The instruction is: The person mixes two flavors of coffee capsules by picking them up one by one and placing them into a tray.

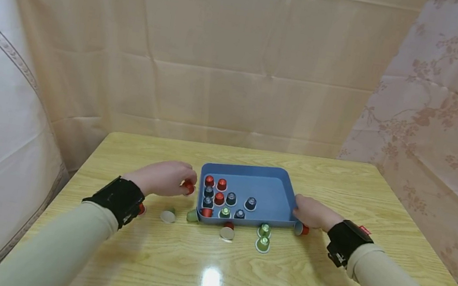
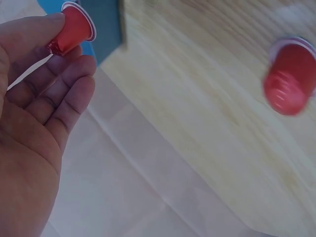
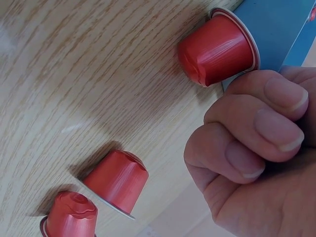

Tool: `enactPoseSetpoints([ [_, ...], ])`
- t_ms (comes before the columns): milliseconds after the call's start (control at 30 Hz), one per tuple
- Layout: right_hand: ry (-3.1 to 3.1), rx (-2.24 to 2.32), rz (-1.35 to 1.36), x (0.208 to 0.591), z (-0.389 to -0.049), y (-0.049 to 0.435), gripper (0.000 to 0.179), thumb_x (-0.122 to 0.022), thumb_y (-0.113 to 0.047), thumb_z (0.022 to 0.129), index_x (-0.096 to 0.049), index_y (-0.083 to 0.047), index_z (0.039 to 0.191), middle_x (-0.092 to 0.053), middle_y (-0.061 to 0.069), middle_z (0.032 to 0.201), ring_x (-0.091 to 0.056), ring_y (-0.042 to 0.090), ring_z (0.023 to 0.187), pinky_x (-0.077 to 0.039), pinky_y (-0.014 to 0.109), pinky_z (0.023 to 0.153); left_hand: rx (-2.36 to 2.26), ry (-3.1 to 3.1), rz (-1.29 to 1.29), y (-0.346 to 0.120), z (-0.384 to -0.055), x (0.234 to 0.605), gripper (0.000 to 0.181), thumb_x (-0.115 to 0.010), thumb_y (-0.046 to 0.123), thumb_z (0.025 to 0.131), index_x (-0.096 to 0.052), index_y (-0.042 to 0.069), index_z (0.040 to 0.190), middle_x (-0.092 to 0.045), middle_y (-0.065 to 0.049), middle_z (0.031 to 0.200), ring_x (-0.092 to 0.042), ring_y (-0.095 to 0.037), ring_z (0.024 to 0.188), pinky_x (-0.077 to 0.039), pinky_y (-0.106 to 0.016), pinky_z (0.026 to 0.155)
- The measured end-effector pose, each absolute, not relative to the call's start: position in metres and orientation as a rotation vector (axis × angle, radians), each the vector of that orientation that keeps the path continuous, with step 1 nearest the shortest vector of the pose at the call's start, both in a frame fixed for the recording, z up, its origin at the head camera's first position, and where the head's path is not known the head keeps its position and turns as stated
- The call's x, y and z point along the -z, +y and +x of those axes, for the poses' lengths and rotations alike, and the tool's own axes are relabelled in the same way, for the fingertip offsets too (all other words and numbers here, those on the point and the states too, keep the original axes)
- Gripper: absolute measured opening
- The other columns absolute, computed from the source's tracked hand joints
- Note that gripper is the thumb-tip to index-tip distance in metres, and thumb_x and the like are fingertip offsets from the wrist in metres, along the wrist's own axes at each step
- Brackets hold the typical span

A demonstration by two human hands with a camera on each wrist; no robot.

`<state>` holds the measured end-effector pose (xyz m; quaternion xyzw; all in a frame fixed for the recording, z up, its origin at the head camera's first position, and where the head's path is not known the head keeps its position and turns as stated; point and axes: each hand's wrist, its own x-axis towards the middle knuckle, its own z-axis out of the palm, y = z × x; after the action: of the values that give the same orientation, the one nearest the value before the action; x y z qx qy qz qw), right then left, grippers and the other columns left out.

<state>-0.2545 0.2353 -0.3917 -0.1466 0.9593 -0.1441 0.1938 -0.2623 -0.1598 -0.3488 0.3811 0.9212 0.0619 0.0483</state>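
Note:
My left hand [image 1: 169,178] pinches a red coffee capsule [image 2: 74,30] between thumb and fingers, just left of the blue tray [image 1: 270,190]. The capsule's pale rim faces away from the palm. My right hand [image 1: 313,212] holds the tray's right side near the front corner, its fingers curled in the right wrist view. Inside the tray, red capsules [image 1: 221,184], dark capsules [image 1: 231,198] and a green capsule [image 1: 225,212] stand mostly toward the left and front. A tipped red capsule [image 3: 217,49] lies against the tray's outer wall beside my right hand.
Two green capsules [image 1: 262,244] stand in front of the tray. A capsule [image 1: 227,231] and a green one [image 1: 168,215] lie tipped nearby; another green capsule [image 1: 192,215] touches the front left corner. More red capsules [image 3: 117,182] sit near my right hand. Cloth hangs behind the table.

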Motion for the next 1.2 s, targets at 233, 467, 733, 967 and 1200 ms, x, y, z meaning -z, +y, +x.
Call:
enactPoseSetpoints([
  [233,2.689,0.412,-0.398,0.392,-0.255,0.236,0.022,-0.045,-0.007,0.098,-0.047,0.011,0.112,-0.051,0.014,0.085,-0.053,0.023,0.07,-0.042,0.032,0.056,-0.198,2.777,1.266,-0.132,-0.265,0.345,0.011,-0.069,0.014,0.088,-0.067,0.013,0.099,-0.059,0.002,0.09,-0.053,-0.014,0.079,-0.051,-0.033,0.075],
  [467,2.691,0.408,-0.404,0.394,-0.255,0.237,0.024,-0.045,-0.006,0.098,-0.047,0.011,0.114,-0.052,0.015,0.087,-0.054,0.023,0.072,-0.043,0.033,0.059,-0.163,2.746,1.338,-0.108,-0.268,0.353,0.013,-0.068,0.015,0.089,-0.068,0.015,0.102,-0.058,0.003,0.09,-0.053,-0.012,0.079,-0.051,-0.031,0.075],
  [733,2.698,0.417,-0.411,0.395,-0.255,0.236,0.024,-0.045,-0.007,0.098,-0.047,0.011,0.115,-0.052,0.014,0.086,-0.053,0.022,0.07,-0.043,0.033,0.058,-0.108,2.731,1.394,-0.095,-0.267,0.361,0.013,-0.067,0.016,0.09,-0.068,0.015,0.103,-0.062,0.003,0.098,-0.054,-0.013,0.086,-0.052,-0.03,0.08],
  [967,2.695,0.427,-0.41,0.395,-0.255,0.237,0.021,-0.044,-0.006,0.098,-0.048,0.01,0.111,-0.051,0.014,0.084,-0.053,0.022,0.068,-0.042,0.033,0.057,-0.064,2.715,1.416,-0.09,-0.266,0.364,0.012,-0.068,0.015,0.089,-0.068,0.016,0.101,-0.062,0.003,0.094,-0.054,-0.013,0.085,-0.052,-0.03,0.077],
  [1200,2.701,0.416,-0.411,0.396,-0.256,0.238,0.022,-0.045,-0.007,0.098,-0.048,0.01,0.112,-0.052,0.014,0.087,-0.054,0.023,0.073,-0.044,0.034,0.062,-0.048,2.69,1.414,-0.087,-0.268,0.369,0.013,-0.069,0.015,0.089,-0.068,0.015,0.101,-0.062,0.003,0.094,-0.055,-0.013,0.085,-0.052,-0.029,0.078],
])
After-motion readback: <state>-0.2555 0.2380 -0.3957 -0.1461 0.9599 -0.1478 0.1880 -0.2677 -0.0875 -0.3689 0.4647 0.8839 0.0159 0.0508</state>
